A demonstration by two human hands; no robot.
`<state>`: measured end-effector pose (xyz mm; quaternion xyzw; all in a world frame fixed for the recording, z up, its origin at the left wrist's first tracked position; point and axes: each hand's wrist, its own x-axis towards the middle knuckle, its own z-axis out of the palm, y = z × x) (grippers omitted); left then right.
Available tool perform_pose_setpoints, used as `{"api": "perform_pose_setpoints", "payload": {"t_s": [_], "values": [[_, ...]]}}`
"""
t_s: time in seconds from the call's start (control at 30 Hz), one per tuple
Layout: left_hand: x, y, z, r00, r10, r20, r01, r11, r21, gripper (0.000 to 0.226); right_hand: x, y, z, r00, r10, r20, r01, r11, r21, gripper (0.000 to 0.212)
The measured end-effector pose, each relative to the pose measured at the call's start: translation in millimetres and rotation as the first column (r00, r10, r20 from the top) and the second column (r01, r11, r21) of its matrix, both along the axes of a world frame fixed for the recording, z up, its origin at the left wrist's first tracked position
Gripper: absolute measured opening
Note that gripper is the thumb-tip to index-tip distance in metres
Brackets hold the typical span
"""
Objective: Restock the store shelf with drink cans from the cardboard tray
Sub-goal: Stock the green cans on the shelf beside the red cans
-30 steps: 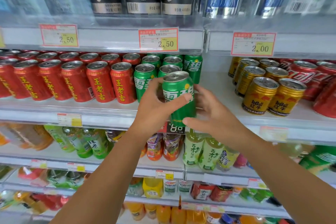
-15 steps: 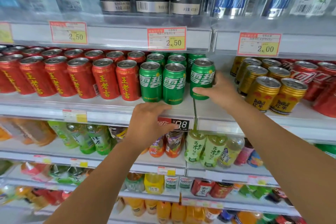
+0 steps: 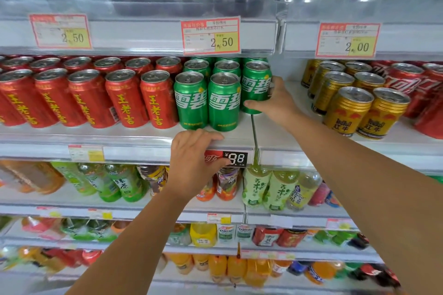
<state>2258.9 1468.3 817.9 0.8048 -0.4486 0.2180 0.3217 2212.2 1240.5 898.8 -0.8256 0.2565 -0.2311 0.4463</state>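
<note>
Our left grip (image 3: 194,158) lies slack on the shelf (image 3: 143,143) edge, over a "¥98" label (image 3: 236,158). Our right grip (image 3: 275,103) clasps a green can (image 3: 255,86) marked 雪碧, standing on the shelf beside two alike and near red cans (image 3: 124,98) marked 王老吉. We see no tray, so we cannot judge what is left. Price tags (image 3: 211,36) above read 2.50.

White shelf (image 3: 134,135) with red (image 3: 124,98), green (image 3: 190,100), gold cans (image 3: 345,110)
</note>
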Motion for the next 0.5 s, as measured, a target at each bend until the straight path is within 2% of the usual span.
{"api": "perform_pose_setpoints", "payload": {"t_s": [0.07, 0.13, 0.23, 0.33, 0.43, 0.5], "values": [[-0.7, 0.9, 1.4, 1.0, 0.005, -0.006, -0.005, 1.0, 0.02, 0.054, -7.8, 1.1, 1.0, 1.0, -0.018, -0.015, 0.018, 1.0, 0.007, 0.096], [-5.4, 1.9, 5.3, 0.999, 0.022, -0.031, -0.022, 1.0, 0.021, 0.061, -27.0, 6.7, 2.9, 0.996, -0.072, 0.047, 0.073, 0.997, -0.024, 0.089], [-32.9, -2.4, 17.2, 0.998, -0.028, -0.047, 0.024, 0.997, -0.077, 0.058, -80.9, 25.2, 3.4, 0.934, -0.121, 0.337, 0.138, 0.99, -0.027, 0.052], [-80.8, -21.8, 16.2, 0.962, -0.249, -0.11, 0.24, 0.966, -0.09, 0.04, -152.2, 45.2, -13.9, 0.855, -0.16, 0.493, 0.187, 0.982, -0.005, 0.025], [-125.4, -55.1, -23.3, 0.831, -0.447, -0.331, 0.482, 0.876, 0.028, 0.031, -215.8, 44.1, -61.7, 0.858, -0.271, 0.437, 0.267, 0.961, 0.073, 0.015], [-151.1, -77.3, -67.2, 0.733, -0.445, -0.515, 0.576, 0.808, 0.121, 0.031, -254.5, 33.5, -107.5, 0.871, -0.401, 0.282, 0.37, 0.915, 0.159, 0.013]]}}
